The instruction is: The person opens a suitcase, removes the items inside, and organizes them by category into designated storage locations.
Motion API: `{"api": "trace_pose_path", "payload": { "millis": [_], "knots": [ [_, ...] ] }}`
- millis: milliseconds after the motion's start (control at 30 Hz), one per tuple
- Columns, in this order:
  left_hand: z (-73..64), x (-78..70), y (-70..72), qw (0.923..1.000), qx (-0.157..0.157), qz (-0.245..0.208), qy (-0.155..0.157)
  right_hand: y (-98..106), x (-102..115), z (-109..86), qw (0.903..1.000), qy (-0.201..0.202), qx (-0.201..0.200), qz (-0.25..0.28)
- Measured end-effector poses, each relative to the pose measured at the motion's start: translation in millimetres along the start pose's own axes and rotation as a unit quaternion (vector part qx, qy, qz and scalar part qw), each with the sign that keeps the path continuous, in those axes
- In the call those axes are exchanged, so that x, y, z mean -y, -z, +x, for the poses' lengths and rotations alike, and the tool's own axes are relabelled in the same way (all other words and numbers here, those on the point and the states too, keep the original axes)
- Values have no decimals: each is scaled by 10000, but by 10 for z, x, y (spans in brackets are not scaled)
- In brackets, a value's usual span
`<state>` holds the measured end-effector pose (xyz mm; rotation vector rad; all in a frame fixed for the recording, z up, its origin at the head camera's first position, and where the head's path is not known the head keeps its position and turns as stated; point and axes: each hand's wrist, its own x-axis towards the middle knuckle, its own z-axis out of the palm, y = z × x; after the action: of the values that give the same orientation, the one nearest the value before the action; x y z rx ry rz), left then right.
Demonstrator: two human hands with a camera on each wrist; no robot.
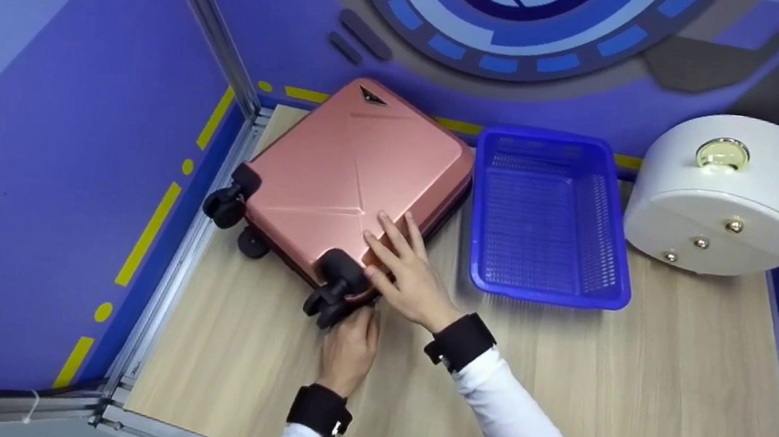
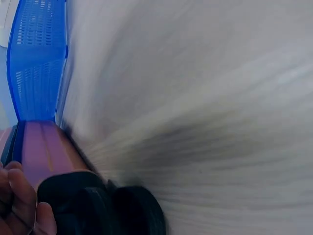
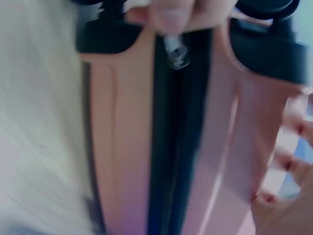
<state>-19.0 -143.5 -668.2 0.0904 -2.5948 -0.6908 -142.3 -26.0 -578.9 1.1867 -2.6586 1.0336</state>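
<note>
A pink hard-shell suitcase (image 1: 315, 166) lies on its side panel on the wood-grain table, black wheels (image 1: 336, 289) toward the near left. My right hand (image 1: 415, 280) rests on its upper shell by the near corner, fingers spread and fairly straight. Below that corner, my left hand (image 1: 350, 352) is at the suitcase's narrow side. In the right wrist view, the left fingers (image 3: 176, 14) pinch a metal zipper pull (image 3: 178, 56) on the dark zipper band (image 3: 178, 127) between two black wheel mounts. The zipper is closed along the stretch that shows.
A blue perforated plastic basket (image 1: 542, 291) stands right of the suitcase, close to its corner. Further right is a white rounded case (image 1: 718, 227) with gold handles and knobs. Purple-blue walls (image 1: 178, 77) with yellow dashes enclose the table (image 1: 523, 395) at the back and sides.
</note>
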Motion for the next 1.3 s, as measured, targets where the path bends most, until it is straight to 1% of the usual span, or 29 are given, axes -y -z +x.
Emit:
{"api": "trace_pose_path", "payload": {
  "millis": [67,133,233,333,433,567,633,800,867,933,1000,1067,1100,1200,1300],
  "knots": [
    [-3,27,17,10000,73,-26,19,-13,10,-11,9999,-106,-52,78],
    [-11,71,33,10000,97,-13,-17,-28,17,-12,9998,-128,-108,61],
    [-29,137,85,9998,198,45,-35,-61,-2,0,9990,56,-441,-78],
    [-68,210,139,9996,271,24,-60,-78,-38,1,9977,138,-654,-78],
    [-96,308,201,9996,285,-45,-79,-91,-53,11,9975,153,-683,-16],
    [-106,480,278,9994,301,-125,-102,-92,-60,22,9976,181,-669,50],
    [-103,576,318,9994,284,-167,-62,-85,-63,26,9972,193,-719,68],
    [-68,799,420,9995,290,-87,89,-74,-72,22,9962,222,-833,129],
    [-37,880,463,9992,319,-23,226,-86,-64,29,9963,214,-815,152],
    [6,938,490,9983,351,-10,472,-97,-59,34,9965,208,-793,156],
    [40,965,498,9965,388,-19,739,-109,-60,36,9966,223,-783,148],
    [52,953,488,9950,407,-31,907,-120,-74,34,9965,260,-776,149],
    [47,936,477,9947,422,-60,939,-125,-85,33,9966,279,-761,156],
    [6,849,435,9961,357,-192,786,-132,-142,38,9974,227,-631,271],
    [-12,763,395,9982,211,-252,499,-100,-230,56,9975,117,-459,518]
  ]
}}
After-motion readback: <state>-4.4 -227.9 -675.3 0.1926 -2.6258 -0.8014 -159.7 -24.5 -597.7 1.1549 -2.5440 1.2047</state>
